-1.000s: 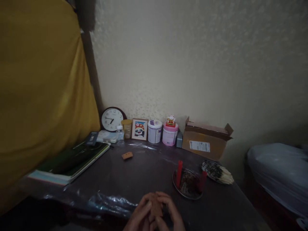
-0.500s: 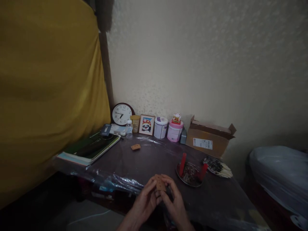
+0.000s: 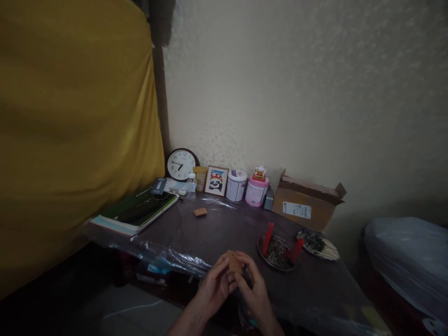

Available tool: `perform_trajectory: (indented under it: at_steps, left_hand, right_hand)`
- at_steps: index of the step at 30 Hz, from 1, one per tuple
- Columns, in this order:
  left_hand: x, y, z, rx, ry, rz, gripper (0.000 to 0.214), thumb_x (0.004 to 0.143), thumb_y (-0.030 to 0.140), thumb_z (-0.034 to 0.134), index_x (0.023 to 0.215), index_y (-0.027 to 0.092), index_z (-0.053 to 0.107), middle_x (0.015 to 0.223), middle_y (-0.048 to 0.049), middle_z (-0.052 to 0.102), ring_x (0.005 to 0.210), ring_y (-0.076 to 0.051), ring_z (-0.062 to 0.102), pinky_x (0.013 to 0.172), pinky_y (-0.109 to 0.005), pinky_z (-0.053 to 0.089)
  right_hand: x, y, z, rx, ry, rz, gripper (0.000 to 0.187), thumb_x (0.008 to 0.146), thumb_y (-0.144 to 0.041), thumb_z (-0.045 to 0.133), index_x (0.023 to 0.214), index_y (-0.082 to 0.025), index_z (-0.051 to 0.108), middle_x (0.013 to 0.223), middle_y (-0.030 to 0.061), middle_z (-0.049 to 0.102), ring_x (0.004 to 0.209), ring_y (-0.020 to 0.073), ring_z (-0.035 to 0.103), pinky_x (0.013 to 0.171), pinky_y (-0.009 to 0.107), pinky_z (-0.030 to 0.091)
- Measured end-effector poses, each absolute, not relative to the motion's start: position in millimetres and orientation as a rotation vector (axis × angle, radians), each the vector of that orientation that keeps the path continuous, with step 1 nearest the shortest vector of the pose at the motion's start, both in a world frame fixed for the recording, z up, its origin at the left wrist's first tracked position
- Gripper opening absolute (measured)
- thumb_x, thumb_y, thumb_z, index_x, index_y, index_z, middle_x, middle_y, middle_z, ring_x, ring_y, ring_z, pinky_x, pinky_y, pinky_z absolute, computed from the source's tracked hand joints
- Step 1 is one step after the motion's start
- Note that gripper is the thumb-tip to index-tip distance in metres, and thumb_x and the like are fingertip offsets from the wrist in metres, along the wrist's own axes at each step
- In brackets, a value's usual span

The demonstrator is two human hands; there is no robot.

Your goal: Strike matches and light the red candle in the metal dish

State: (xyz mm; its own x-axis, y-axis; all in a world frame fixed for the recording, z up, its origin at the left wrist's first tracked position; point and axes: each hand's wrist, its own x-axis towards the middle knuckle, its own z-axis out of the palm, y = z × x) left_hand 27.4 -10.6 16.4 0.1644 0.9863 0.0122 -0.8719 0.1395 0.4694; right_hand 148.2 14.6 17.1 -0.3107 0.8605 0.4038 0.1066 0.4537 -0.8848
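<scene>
Between my two hands, over the front edge of the table, is a small flat brown piece (image 3: 234,263) with dark dots or holes on its face. My left hand (image 3: 216,282) grips it from the left, fingers curled round its edge. From the right, my right hand (image 3: 252,284) holds it too, thumb on its near side and fingers over the far side. A similar brown piece (image 3: 200,212) lies farther back on the plastic-covered table (image 3: 213,235).
A round metal dish (image 3: 279,267) with red candles (image 3: 268,239) stands to the right, beside a plate of matches (image 3: 317,245). A cardboard box (image 3: 301,203), tins (image 3: 236,186), a framed panda picture (image 3: 216,181) and a clock (image 3: 181,164) line the wall. Books (image 3: 136,214) lie left.
The view has shifted slightly, so the table items appear a little farther right. Both hands keep hold of the brown piece, with almost no change in grip.
</scene>
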Motion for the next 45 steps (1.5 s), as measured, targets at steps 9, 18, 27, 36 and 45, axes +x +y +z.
perform_trajectory:
  at_steps: [9, 18, 27, 36, 45]
  left_hand:
    - [29.0, -9.2, 13.1, 0.347, 0.355, 1.365, 0.013, 0.083, 0.024, 0.054, 0.093, 0.020, 0.058, 0.087, -0.0040, 0.068, 0.079, -0.015, 0.063, 0.072, -0.027, 0.044]
    - [28.4, -6.4, 10.0, 0.342, 0.348, 1.363, 0.014, 0.082, 0.024, 0.054, 0.095, 0.019, 0.057, 0.083, -0.0041, 0.067, 0.077, -0.014, 0.062, 0.071, -0.026, 0.044]
    - [28.9, -8.1, 12.2, 0.368, 0.343, 1.370, 0.015, 0.083, 0.024, 0.053, 0.097, 0.020, 0.058, 0.088, -0.0045, 0.067, 0.079, -0.016, 0.062, 0.073, -0.027, 0.044]
    - [32.2, -11.1, 13.4, 0.371, 0.346, 1.363, 0.016, 0.082, 0.024, 0.054, 0.098, 0.020, 0.059, 0.090, -0.0052, 0.067, 0.079, -0.015, 0.063, 0.075, -0.028, 0.045]
    - [32.5, -10.6, 13.7, 0.397, 0.321, 1.370, 0.019, 0.084, 0.024, 0.052, 0.101, 0.020, 0.059, 0.093, -0.0062, 0.067, 0.082, -0.015, 0.063, 0.078, -0.029, 0.044]
  right_hand:
    - [146.0, 15.9, 15.4, -0.841, -1.666, 1.033, 0.030, 0.079, -0.030, 0.058, 0.108, -0.022, 0.056, 0.117, 0.0068, 0.059, 0.112, 0.0222, 0.053, 0.098, 0.036, 0.040]
    - [144.0, 14.7, 15.7, -0.844, -1.634, 1.072, 0.030, 0.078, -0.027, 0.059, 0.107, -0.022, 0.056, 0.115, 0.0066, 0.060, 0.110, 0.0224, 0.054, 0.097, 0.036, 0.040]
    - [144.1, 12.3, 19.6, -0.847, -1.631, 1.057, 0.029, 0.078, -0.028, 0.058, 0.107, -0.022, 0.058, 0.114, 0.0070, 0.061, 0.110, 0.0228, 0.054, 0.097, 0.037, 0.040]
    - [143.5, 9.4, 20.9, -0.886, -1.581, 1.063, 0.030, 0.078, -0.027, 0.056, 0.108, -0.022, 0.058, 0.116, 0.0061, 0.060, 0.111, 0.0217, 0.053, 0.097, 0.036, 0.040]
    - [141.6, 4.2, 30.1, -0.862, -1.530, 1.172, 0.029, 0.080, -0.027, 0.052, 0.107, -0.022, 0.058, 0.116, 0.0056, 0.060, 0.108, 0.0205, 0.055, 0.093, 0.032, 0.043]
